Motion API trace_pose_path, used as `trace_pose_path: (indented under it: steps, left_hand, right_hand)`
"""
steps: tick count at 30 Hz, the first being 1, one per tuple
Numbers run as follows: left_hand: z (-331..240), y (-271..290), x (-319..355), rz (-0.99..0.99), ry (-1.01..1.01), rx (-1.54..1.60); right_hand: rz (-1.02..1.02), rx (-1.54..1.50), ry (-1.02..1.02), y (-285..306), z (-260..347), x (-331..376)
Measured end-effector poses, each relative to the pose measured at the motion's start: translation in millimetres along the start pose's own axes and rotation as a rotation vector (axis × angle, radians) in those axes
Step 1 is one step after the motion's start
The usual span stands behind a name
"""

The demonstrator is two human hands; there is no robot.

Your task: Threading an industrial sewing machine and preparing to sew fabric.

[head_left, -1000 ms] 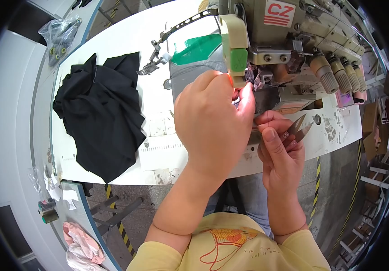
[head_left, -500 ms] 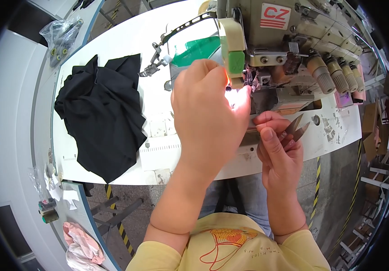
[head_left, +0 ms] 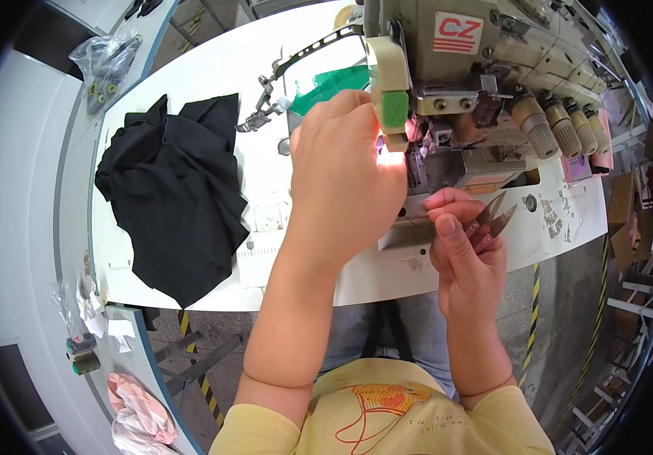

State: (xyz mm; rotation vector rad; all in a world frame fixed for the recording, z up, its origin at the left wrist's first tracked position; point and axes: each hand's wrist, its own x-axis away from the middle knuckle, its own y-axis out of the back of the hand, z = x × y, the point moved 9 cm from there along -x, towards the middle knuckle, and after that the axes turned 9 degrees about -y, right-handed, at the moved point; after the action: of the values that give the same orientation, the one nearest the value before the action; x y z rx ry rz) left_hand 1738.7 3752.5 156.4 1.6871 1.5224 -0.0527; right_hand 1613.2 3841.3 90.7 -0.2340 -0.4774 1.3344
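My left hand (head_left: 349, 182) reaches up to the lit needle area of an overlock sewing machine (head_left: 459, 68). Its back faces me, and its fingertips are hidden behind the hand and the machine's pale guard with a green block (head_left: 395, 110). Lower and to the right, my right hand (head_left: 467, 258) is closed around thread snips (head_left: 499, 218), whose two pointed blades stick out past the fingers. Its thumb and forefinger pinch together at a thin dark thread, just in front of the machine's lower housing.
A black fabric piece (head_left: 175, 197) lies crumpled on the white table (head_left: 266, 262) to the left. A jointed metal arm (head_left: 262, 114) and a green sheet (head_left: 330, 85) are behind my left hand. Tension knobs (head_left: 535, 125) stand at the right. Pink and white cloth (head_left: 138, 413) rests lower left.
My left hand has drawn back slightly left from the needle area, with its thumb no longer stretched toward the presser area. My right hand has barely moved and keeps the thread snips.
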Motion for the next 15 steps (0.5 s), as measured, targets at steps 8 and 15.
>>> trace_pose_path:
  steps: [8,15]
  left_hand:
    - [1.9,-4.2,-3.1,0.036,-0.016,0.026]
    - [-2.8,0.2,-3.1,0.017,-0.088,-0.059]
  right_hand:
    - [-0.008,0.007,0.009,0.3,-0.1,-0.6]
    - [-0.011,0.002,0.012,0.1,0.4,0.4]
